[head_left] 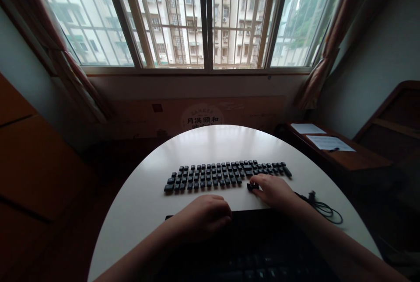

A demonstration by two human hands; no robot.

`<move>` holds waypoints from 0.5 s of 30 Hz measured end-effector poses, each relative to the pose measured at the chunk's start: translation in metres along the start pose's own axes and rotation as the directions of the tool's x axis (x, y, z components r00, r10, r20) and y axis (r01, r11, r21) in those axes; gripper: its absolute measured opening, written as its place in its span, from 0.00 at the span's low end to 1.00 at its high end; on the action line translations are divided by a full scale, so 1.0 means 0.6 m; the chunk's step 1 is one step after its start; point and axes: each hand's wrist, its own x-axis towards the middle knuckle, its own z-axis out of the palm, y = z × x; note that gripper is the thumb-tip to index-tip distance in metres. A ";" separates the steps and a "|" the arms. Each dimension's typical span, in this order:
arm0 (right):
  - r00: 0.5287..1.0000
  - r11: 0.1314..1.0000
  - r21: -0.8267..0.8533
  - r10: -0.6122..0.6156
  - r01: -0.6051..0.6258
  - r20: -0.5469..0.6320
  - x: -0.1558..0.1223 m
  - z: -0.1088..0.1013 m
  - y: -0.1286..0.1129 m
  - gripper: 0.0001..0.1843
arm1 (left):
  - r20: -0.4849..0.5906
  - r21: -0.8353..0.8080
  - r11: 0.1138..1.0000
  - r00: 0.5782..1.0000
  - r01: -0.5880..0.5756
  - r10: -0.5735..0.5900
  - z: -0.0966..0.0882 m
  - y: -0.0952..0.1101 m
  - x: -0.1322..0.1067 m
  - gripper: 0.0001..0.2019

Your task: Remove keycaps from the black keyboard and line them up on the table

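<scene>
Several black keycaps (216,175) lie in neat rows on a round white table (138,203). My right hand (274,190) reaches to the right end of the lowest row and pinches one black keycap (252,186) with its fingertips. My left hand (205,216) is curled into a loose fist resting on the far edge of a black keyboard (249,247) that lies at the near edge of the table. Whether the left hand holds anything is hidden.
A black cable (323,207) coils on the table's right side. A dark wooden desk with two sheets of paper (328,143) stands to the right. A barred window (206,15) and curtains lie ahead, a printed cardboard panel (203,118) below it.
</scene>
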 end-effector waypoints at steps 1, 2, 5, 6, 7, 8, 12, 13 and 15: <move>1.000 1.000 -0.002 -0.006 0.006 0.004 0.000 -0.001 -0.001 0.11 | 0.001 0.002 1.000 1.000 0.002 -0.002 0.000 0.001 0.000 0.05; 1.000 1.000 -0.004 -0.012 0.012 0.009 -0.001 -0.002 -0.003 0.12 | 0.000 0.002 1.000 1.000 0.002 -0.002 -0.001 0.001 0.000 0.05; 0.999 0.999 -0.017 -0.028 0.028 0.025 -0.002 -0.005 -0.008 0.12 | 0.001 -0.002 1.000 1.000 0.002 -0.002 -0.001 0.002 -0.001 0.05; 0.999 0.999 -0.022 -0.030 0.031 0.030 -0.002 -0.006 -0.009 0.12 | 0.002 -0.004 1.000 1.000 0.005 -0.005 -0.001 0.002 -0.001 0.05; 0.999 0.999 -0.027 -0.031 0.032 0.034 -0.002 -0.006 -0.010 0.12 | 0.004 -0.007 1.000 1.000 0.009 -0.009 -0.002 0.002 -0.001 0.05; 0.999 0.999 -0.032 -0.032 0.034 0.038 -0.002 -0.007 -0.010 0.12 | 0.007 -0.008 1.000 1.000 0.014 -0.014 -0.002 0.002 -0.001 0.05; 0.998 0.998 -0.047 -0.038 0.040 0.049 -0.004 -0.010 -0.011 0.12 | 0.019 -0.005 1.000 1.000 0.015 -0.015 -0.003 0.003 -0.001 0.05; 0.998 0.998 -0.048 -0.039 0.042 0.051 -0.004 -0.011 -0.011 0.12 | 0.021 -0.003 1.000 1.000 0.011 -0.011 -0.003 0.003 -0.001 0.05; 0.998 0.998 -0.050 -0.037 0.040 0.054 -0.005 -0.011 -0.010 0.13 | 0.023 0.000 1.000 1.000 0.004 -0.004 -0.003 0.002 -0.001 0.05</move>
